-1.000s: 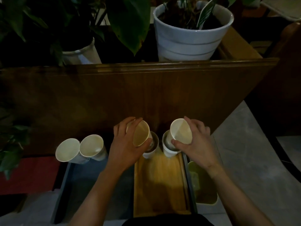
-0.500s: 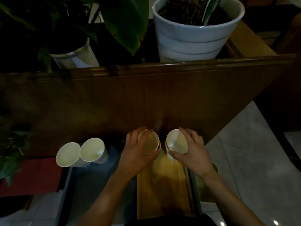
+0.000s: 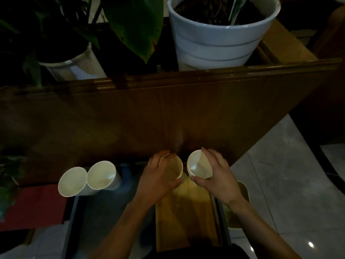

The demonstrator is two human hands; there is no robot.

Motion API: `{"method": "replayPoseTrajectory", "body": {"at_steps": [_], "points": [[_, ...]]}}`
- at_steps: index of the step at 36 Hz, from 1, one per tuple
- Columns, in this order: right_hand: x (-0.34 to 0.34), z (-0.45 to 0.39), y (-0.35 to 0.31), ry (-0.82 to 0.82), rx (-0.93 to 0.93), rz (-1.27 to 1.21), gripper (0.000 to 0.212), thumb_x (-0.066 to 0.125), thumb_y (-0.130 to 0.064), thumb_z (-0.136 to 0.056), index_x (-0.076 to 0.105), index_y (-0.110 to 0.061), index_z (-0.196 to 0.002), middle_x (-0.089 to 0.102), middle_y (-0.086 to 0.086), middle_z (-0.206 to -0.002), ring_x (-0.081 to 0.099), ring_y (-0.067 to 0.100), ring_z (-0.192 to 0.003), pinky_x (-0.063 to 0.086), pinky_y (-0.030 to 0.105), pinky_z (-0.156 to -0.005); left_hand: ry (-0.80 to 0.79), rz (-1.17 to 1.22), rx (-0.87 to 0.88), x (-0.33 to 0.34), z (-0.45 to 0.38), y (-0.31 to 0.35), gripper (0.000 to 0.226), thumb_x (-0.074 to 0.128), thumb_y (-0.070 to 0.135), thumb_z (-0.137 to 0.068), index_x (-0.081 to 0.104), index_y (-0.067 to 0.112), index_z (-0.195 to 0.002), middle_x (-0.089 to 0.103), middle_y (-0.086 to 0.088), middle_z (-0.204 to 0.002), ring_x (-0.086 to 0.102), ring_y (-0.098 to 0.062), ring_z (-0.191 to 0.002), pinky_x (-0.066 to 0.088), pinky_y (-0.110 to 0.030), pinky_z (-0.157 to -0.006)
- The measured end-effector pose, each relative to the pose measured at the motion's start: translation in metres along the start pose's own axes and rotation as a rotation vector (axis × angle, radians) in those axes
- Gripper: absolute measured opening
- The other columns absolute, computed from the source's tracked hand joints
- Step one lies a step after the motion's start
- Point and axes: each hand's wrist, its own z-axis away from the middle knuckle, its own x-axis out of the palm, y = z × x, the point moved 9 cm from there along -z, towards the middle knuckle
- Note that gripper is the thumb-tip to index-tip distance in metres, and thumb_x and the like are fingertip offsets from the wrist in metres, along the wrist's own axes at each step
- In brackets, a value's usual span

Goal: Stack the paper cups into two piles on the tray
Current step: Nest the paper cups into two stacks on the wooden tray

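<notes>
Left hand (image 3: 158, 181) grip closed on upright cup (image 3: 172, 170), right hand (image 3: 217, 179) likewise, mouth-up cup (image 3: 198, 167)

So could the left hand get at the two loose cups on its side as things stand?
Probably yes, once it lets go: the left hand is gripping a cup on the tray, and nothing stands between it and the two loose cups.
</notes>
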Motion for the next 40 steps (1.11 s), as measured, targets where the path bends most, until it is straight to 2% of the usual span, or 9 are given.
{"method": "replayPoseTrajectory", "body": {"at_steps": [7, 13, 15, 17, 23, 29, 33, 37, 40], "points": [[0.000, 0.002, -0.004, 0.001, 0.007, -0.009, 0.097, 0.069, -0.061, -0.072, 0.015, -0.039, -0.149, 0.020, -0.015, -0.152, 0.031, 0.017, -0.132, 0.042, 0.036, -0.096, -0.007, -0.008, -0.009, 0.002, 0.000, -0.003, 0.086, 0.062, 0.070, -0.065, 0.032, 0.038, -0.139, 0.033, 0.012, -0.144, 0.039, -0.015, -0.131, 0.045, -0.046, -0.103], [-0.007, 0.008, -0.012, -0.014, 0.014, -0.063, 0.104, 0.061, -0.078, -0.063, 0.015, -0.043, -0.148, 0.008, -0.015, -0.156, 0.015, 0.016, -0.140, 0.035, 0.045, -0.108, 0.044, -0.099, 0.034, -0.006, 0.004, 0.003, 0.098, 0.051, 0.083, -0.066, 0.030, 0.033, -0.147, 0.025, 0.009, -0.157, 0.020, -0.013, -0.147, 0.020, -0.049, -0.119], [-0.011, 0.013, -0.013, 0.011, 0.025, -0.082, 0.102, 0.057, -0.081, -0.063, 0.017, -0.043, -0.148, 0.008, -0.014, -0.157, 0.013, 0.016, -0.141, 0.036, 0.048, -0.108, 0.075, -0.038, 0.033, -0.012, 0.008, 0.006, 0.096, 0.053, 0.082, -0.067, 0.030, 0.033, -0.146, 0.026, 0.008, -0.157, 0.021, -0.013, -0.146, 0.022, -0.048, -0.118], [-0.014, 0.019, -0.014, 0.037, 0.016, -0.076, 0.094, 0.061, -0.073, -0.069, 0.020, -0.042, -0.147, 0.010, -0.014, -0.156, 0.014, 0.016, -0.141, 0.038, 0.050, -0.107, 0.097, 0.008, 0.013, -0.018, 0.013, 0.006, 0.094, 0.055, 0.080, -0.068, 0.035, 0.031, -0.145, 0.029, 0.007, -0.156, 0.025, -0.014, -0.145, 0.026, -0.050, -0.117], [-0.020, 0.043, -0.012, 0.147, -0.006, -0.095, 0.083, 0.057, -0.073, -0.072, 0.020, -0.049, -0.143, 0.014, -0.021, -0.150, 0.018, 0.011, -0.138, 0.040, 0.044, -0.105, 0.179, 0.085, -0.031, -0.034, 0.043, 0.004, 0.080, 0.057, 0.070, -0.075, 0.043, 0.027, -0.142, 0.037, 0.004, -0.151, 0.037, -0.018, -0.139, 0.039, -0.051, -0.109], [-0.014, 0.068, -0.007, 0.178, 0.016, -0.086, 0.071, 0.039, -0.082, -0.077, 0.036, -0.045, -0.137, 0.026, -0.018, -0.146, 0.029, 0.012, -0.136, 0.043, 0.049, -0.103, 0.202, 0.184, -0.103, -0.041, 0.081, -0.011, 0.072, 0.054, 0.069, -0.080, 0.044, 0.031, -0.140, 0.040, 0.008, -0.147, 0.041, -0.011, -0.135, 0.044, -0.043, -0.107], [-0.003, 0.080, -0.016, 0.134, -0.014, -0.042, 0.060, 0.033, -0.081, -0.079, 0.038, -0.052, -0.132, 0.030, -0.025, -0.139, 0.033, 0.009, -0.131, 0.041, 0.039, -0.102, 0.197, 0.202, -0.152, -0.046, 0.108, -0.029, 0.064, 0.051, 0.072, -0.081, 0.042, 0.042, -0.137, 0.041, 0.018, -0.141, 0.043, -0.003, -0.129, 0.044, -0.033, -0.104], [0.012, 0.086, -0.034, 0.066, -0.074, 0.003, 0.046, 0.048, -0.062, -0.085, 0.054, -0.039, -0.125, 0.037, -0.029, -0.129, 0.040, 0.007, -0.124, 0.039, 0.027, -0.092, 0.187, 0.171, -0.186, -0.052, 0.135, -0.049, 0.056, 0.050, 0.070, -0.083, 0.046, 0.045, -0.133, 0.045, 0.025, -0.135, 0.045, 0.002, -0.124, 0.044, -0.027, -0.100], [0.019, 0.090, -0.049, 0.076, -0.126, 0.052, 0.031, 0.062, -0.040, -0.088, 0.062, -0.031, -0.118, 0.049, -0.016, -0.129, 0.046, 0.011, -0.120, 0.042, 0.029, -0.091, 0.174, 0.158, -0.233, -0.057, 0.155, -0.065, 0.051, 0.048, 0.069, -0.083, 0.051, 0.044, -0.128, 0.049, 0.021, -0.132, 0.050, -0.003, -0.122, 0.048, -0.030, -0.097]]}}
